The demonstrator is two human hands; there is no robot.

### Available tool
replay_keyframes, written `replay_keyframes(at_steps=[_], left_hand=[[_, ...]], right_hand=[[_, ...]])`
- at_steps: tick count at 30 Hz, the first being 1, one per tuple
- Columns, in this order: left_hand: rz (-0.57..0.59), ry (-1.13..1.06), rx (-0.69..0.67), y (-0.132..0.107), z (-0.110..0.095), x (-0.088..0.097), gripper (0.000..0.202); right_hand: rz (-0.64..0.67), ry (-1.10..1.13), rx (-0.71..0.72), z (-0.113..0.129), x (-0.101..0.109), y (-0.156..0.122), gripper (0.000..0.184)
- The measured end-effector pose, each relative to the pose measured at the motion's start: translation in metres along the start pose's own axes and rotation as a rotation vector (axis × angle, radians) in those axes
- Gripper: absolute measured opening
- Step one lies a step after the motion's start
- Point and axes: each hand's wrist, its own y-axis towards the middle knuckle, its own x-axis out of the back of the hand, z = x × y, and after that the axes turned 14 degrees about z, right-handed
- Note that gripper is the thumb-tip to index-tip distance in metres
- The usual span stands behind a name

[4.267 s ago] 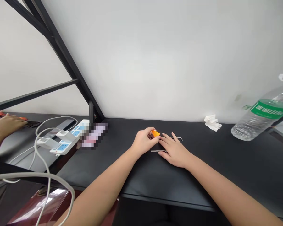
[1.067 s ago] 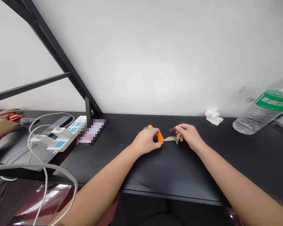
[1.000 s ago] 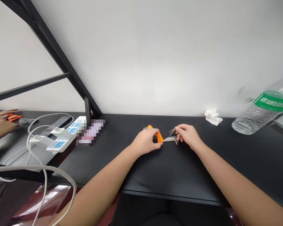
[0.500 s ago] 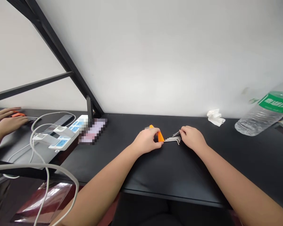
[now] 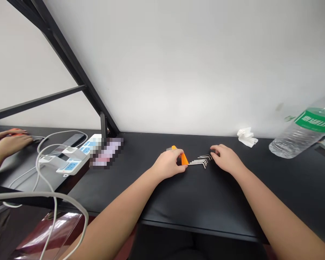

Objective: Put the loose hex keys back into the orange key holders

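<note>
The left hand [image 5: 168, 165] rests on the black counter [image 5: 178, 202] with its grip closed around an orange hex-key holder [image 5: 183, 159], thumb and fingers pinching the plastic so that only its upper edge and right-hand end show. A fan of silver hex keys [image 5: 199, 162] sticks out of the holder to the right and lies flat on the counter, the short bent ends pointing toward the right hand [image 5: 226, 159]. A few straight key tips also poke out past the left hand's knuckles on the far side. The right hand lies palm down just beside the bent ends, its grip loose, the fingers curled and holding nothing; whether the fingertips actually touch the nearest key cannot be told. Further right along the wall sits a crumpled white tissue [image 5: 246, 137], and beyond it a clear water bottle [image 5: 304, 130] with a green label, well apart from both hands. Off to the left a white power strip [image 5: 70, 163] with blue sockets carries plugs and a looping white cable [image 5: 47, 144]. At the far left edge another person's hand [image 5: 9, 141] rests on something orange.
</note>
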Motion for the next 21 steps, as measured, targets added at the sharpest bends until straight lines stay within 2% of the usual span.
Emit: replay_keyframes(at_steps=[5, 11, 15, 21], left_hand=[[-0.004, -0.008, 0.002, 0.000, 0.000, 0.000, 0.032], [-0.010, 0.003, 0.001, 0.001, 0.001, 0.000, 0.035], [-0.012, 0.014, 0.001, 0.001, 0.002, 0.000, 0.035], [0.005, 0.002, 0.005, 0.002, 0.002, 0.000, 0.035]], right_hand=[[0.036, 0.058, 0.090, -0.002, -0.007, 0.005, 0.021], [0.067, 0.061, 0.186, 0.018, -0.009, -0.004, 0.026], [0.087, 0.045, 0.173, 0.024, -0.009, -0.006, 0.025], [0.031, 0.060, 0.139, 0.009, -0.005, 0.003, 0.024]])
